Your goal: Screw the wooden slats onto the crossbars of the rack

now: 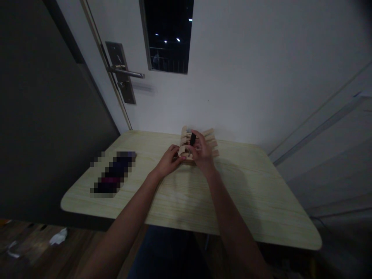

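A pale slatted wooden piece [211, 136] lies at the back of the table, near the door. Its left ends are curled and several slats fan out to the right. My left hand [170, 159] grips its near left corner, fingers closed on the edge. Over the middle of the wood, my right hand [202, 152] pinches a small black-handled tool [193, 138], which looks like a screwdriver. A thin metal shaft points down from it at the nearest curled end. My right hand hides part of the slats, and the exact spot where the tip meets the wood is unclear.
The pale wood-grain table [247, 197] has rounded corners. A dark, pixelated object [114, 174] lies on its left side. Behind stands a white door [232, 77] with a metal handle [128, 73] and a narrow window. Crumpled white paper [59, 236] lies on the floor at left.
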`<state>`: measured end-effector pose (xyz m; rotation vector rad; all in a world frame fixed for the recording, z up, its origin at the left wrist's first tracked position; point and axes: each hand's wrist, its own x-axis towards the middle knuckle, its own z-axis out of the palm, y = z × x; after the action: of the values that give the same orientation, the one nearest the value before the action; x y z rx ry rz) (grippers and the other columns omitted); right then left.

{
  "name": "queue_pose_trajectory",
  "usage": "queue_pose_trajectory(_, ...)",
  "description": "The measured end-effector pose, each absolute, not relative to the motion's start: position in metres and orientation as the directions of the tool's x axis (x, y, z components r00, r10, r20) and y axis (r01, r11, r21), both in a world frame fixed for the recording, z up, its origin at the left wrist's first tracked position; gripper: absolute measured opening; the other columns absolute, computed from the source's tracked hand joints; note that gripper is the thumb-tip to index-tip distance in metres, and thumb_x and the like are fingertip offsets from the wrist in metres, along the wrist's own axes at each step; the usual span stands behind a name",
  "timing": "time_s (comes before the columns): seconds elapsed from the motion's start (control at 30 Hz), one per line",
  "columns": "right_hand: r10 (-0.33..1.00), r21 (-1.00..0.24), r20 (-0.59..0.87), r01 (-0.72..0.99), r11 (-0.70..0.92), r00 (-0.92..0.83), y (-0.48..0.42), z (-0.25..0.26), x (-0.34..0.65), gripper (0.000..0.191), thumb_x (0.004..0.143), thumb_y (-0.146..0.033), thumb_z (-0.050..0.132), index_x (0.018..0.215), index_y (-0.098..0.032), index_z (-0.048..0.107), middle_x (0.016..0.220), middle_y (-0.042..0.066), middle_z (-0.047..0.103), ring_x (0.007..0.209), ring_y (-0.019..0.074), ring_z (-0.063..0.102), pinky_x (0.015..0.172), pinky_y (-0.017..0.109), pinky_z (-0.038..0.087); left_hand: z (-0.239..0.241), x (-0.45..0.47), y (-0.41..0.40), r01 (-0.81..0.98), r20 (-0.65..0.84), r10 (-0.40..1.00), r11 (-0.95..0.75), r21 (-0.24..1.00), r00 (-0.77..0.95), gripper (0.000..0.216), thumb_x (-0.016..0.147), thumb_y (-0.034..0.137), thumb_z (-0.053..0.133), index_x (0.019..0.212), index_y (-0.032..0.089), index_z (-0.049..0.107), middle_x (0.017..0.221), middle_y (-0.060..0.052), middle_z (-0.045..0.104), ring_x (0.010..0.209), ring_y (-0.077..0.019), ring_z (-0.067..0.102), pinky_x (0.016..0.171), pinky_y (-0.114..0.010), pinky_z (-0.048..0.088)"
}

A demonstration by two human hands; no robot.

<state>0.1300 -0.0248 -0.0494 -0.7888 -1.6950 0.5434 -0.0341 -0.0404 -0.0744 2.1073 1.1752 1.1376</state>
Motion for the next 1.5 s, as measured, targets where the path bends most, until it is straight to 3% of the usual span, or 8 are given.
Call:
queue_pose_trajectory(0.1, 0.7, -0.648, 0.705, 0.296, 0.702, -0.117, -0.026, -0.0477, 0.1279, 0.05, 0.082, -0.035, 0.058, 0.129, -0.03, 0.044, 0.129, 0.005, 0.055, 0.116, 0.0224, 0.053, 0.1, 0.045, 0.044, -0.0753, -0.0345, -0.04, 0.465, 0.443, 0.847, -0.532, 0.708, 0.294, 0.029, 0.085, 0.039, 0.053, 0.103, 0.016, 0.056, 0.1, -0.007, 0.05, 0.092, -0.0178, 0.051, 0.08, -0.032, 0.051)
queue_pose_trajectory(0.2, 0.697, -0.649, 0.703, 0.275, 0.709, -0.141, -0.0299, -0.0446, 0.1288, 0.046, 0.087, -0.035, 0.05, 0.132, -0.029, 0.041, 0.134, 0.006, 0.051, 0.121, 0.0219, 0.05, 0.103, 0.046, 0.041, -0.0751, -0.0342, -0.0403, 0.451, 0.446, 0.847, -0.532, 0.717, 0.291, 0.03, 0.085, 0.039, 0.053, 0.104, 0.016, 0.055, 0.102, -0.008, 0.049, 0.092, -0.0175, 0.051, 0.079, -0.031, 0.051)
queue_pose_trajectory(0.4, 0.728, -0.705, 0.658, 0.183, 0.685, -0.192, -0.0295, -0.0453, 0.1339, 0.043, 0.089, -0.035, 0.045, 0.132, -0.032, 0.042, 0.134, 0.003, 0.053, 0.109, 0.0196, 0.059, 0.092, 0.04, 0.051, -0.0756, -0.0334, -0.0405, 0.47, 0.436, 0.856, -0.517, 0.715, 0.278, 0.028, 0.085, 0.039, 0.053, 0.1, 0.016, 0.056, 0.101, -0.007, 0.049, 0.089, -0.0171, 0.052, 0.078, -0.031, 0.051)
queue_pose_trajectory(0.7, 0.691, -0.639, 0.721, 0.33, 0.695, -0.059, -0.0291, -0.0418, 0.1295, 0.044, 0.079, -0.032, 0.062, 0.121, -0.028, 0.052, 0.118, 0.005, 0.061, 0.104, 0.0216, 0.059, 0.092, 0.043, 0.05, -0.0776, -0.0345, -0.039, 0.46, 0.457, 0.843, -0.538, 0.706, 0.284, 0.028, 0.085, 0.04, 0.053, 0.099, 0.016, 0.056, 0.099, -0.007, 0.048, 0.09, -0.0173, 0.051, 0.078, -0.032, 0.051)
queue_pose_trajectory(0.93, 0.773, -0.765, 0.617, 0.115, 0.633, -0.149, -0.0334, -0.0414, 0.132, 0.046, 0.084, -0.029, 0.051, 0.13, -0.03, 0.044, 0.119, 0.004, 0.06, 0.094, 0.0166, 0.064, 0.07, 0.029, 0.058, -0.0776, -0.0347, -0.0398, 0.457, 0.444, 0.851, -0.526, 0.718, 0.281, 0.03, 0.085, 0.04, 0.053, 0.103, 0.016, 0.055, 0.101, -0.007, 0.048, 0.09, -0.0168, 0.051, 0.078, -0.031, 0.051)
queue_pose_trajectory(1.13, 0.769, -0.743, 0.639, 0.243, 0.624, -0.022, -0.0285, -0.0436, 0.1295, 0.052, 0.075, -0.03, 0.066, 0.124, -0.029, 0.048, 0.103, 0.003, 0.065, 0.078, 0.0159, 0.063, 0.071, 0.032, 0.058, -0.0769, -0.0341, -0.0402, 0.471, 0.454, 0.845, -0.534, 0.702, 0.283, 0.029, 0.086, 0.039, 0.054, 0.103, 0.016, 0.055, 0.1, -0.007, 0.048, 0.091, -0.0168, 0.05, 0.079, -0.031, 0.051)
queue_pose_trajectory(1.33, 0.82, -0.813, 0.562, 0.109, 0.571, -0.106, -0.0331, -0.0426, 0.1291, 0.051, 0.082, -0.029, 0.055, 0.131, -0.03, 0.039, 0.12, 0.006, 0.059, 0.094, 0.0167, 0.064, 0.066, 0.026, 0.058, -0.0767, -0.0339, -0.0403, 0.466, 0.454, 0.844, -0.536, 0.704, 0.284, 0.027, 0.086, 0.04, 0.052, 0.099, 0.016, 0.054, 0.101, -0.007, 0.048, 0.092, -0.0168, 0.051, 0.077, -0.029, 0.051)
queue_pose_trajectory(1.5, 0.798, -0.791, 0.588, 0.115, 0.601, -0.128, -0.0313, -0.044, 0.1289, 0.052, 0.083, -0.029, 0.053, 0.133, -0.031, 0.038, 0.111, 0.005, 0.063, 0.093, 0.0159, 0.064, 0.072, 0.029, 0.058, -0.0771, -0.034, -0.04, 0.471, 0.45, 0.848, -0.53, 0.705, 0.28, 0.027, 0.086, 0.041, 0.052, 0.096, 0.016, 0.054, 0.1, -0.007, 0.048, 0.093, -0.0173, 0.051, 0.077, -0.03, 0.052)
